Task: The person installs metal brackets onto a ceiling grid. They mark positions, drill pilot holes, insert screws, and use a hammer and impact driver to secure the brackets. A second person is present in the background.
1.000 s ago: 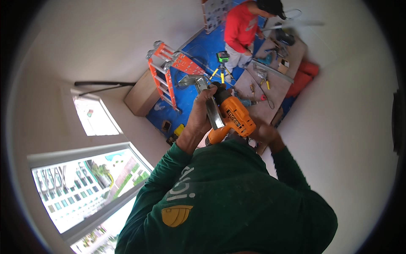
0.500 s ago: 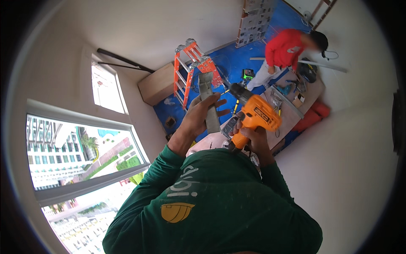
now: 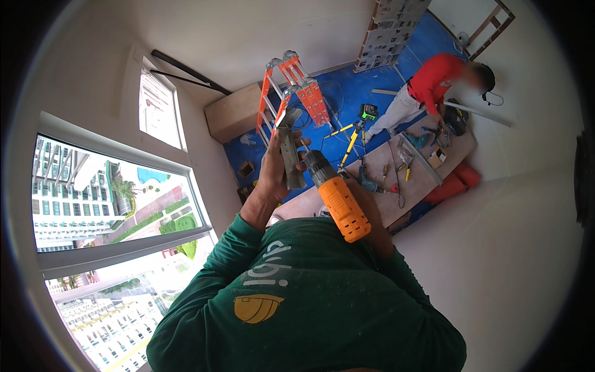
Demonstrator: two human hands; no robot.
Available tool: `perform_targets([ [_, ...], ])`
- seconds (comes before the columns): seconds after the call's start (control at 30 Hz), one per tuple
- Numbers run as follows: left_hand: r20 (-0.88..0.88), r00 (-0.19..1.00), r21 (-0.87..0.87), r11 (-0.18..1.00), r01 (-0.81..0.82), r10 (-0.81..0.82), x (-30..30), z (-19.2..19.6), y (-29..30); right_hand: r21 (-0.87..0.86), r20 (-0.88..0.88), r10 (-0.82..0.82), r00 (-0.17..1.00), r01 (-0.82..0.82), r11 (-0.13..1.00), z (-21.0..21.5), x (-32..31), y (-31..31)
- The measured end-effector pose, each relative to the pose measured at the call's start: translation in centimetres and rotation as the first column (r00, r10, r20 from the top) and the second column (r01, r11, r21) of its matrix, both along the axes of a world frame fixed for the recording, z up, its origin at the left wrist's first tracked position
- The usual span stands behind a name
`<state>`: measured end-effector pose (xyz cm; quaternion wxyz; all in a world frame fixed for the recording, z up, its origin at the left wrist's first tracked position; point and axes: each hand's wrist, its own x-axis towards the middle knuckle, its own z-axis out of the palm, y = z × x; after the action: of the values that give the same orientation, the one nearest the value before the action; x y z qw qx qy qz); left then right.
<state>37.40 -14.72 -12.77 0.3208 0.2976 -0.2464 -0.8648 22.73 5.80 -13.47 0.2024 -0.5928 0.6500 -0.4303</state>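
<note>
We find the left hand (image 3: pixel 269 175) closed around a metal channel (image 3: pixel 290 160), its fingers wrapping behind the piece and showing along its right edge; the grip is no wider than the channel. The right hand (image 3: pixel 365 197) supports an orange drill (image 3: pixel 342 206); its fingers are hidden beneath the tool's body, so we cannot tell how tightly that grip is closed. The channel is upheld in front of the chest, with the drill's bit (image 3: pixel 304 145) just beside its right edge; we cannot confirm contact. Compared with half a second ago, we note that the drill has turned from a side-on attitude, handle visible, to one showing its back, and that its chuck now lies nearer the channel. The surface (image 3: pixel 393 208) beyond carries assorted tools, and a co-worker (image 3: pixel 432 84) in red stands alongside.
</note>
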Motion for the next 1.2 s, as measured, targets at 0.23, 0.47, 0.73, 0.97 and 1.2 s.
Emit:
perform_targets([
  [0.23, 0.148, 0.988, 0.049, 0.998, 0.039, -0.046, -0.3, 0.6, 1.1, -0.053, 0.011, 0.083, 0.997, -0.082, 0.995, 0.8, -0.4, -1.2],
  [0.47, 0.196, 0.981, 0.018, 1.000, 0.008, -0.011, -0.7, 1.4, 1.2, 0.056, -0.065, 0.065, 0.996, -0.062, 0.997, 0.6, -0.3, -1.7],
  [0.73, 0.188, 0.982, 0.000, 1.000, 0.012, -0.012, -0.7, 1.8, 1.3, 0.018, -0.071, 0.033, 0.997, -0.032, 0.999, 0.6, 0.4, -1.6],
  [0.97, 0.213, 0.977, -0.027, 0.999, 0.030, -0.024, -0.6, 2.3, 1.3, 0.041, -0.049, 0.038, 0.998, -0.036, 0.999, 1.4, 0.4, -1.7],
  [1.2, 0.151, 0.989, -0.042, 0.999, -0.003, 0.009, -0.6, 0.9, 0.7, 0.058, -0.034, 0.045, 0.998, -0.043, 0.997, 1.5, 0.3, -2.0],
])
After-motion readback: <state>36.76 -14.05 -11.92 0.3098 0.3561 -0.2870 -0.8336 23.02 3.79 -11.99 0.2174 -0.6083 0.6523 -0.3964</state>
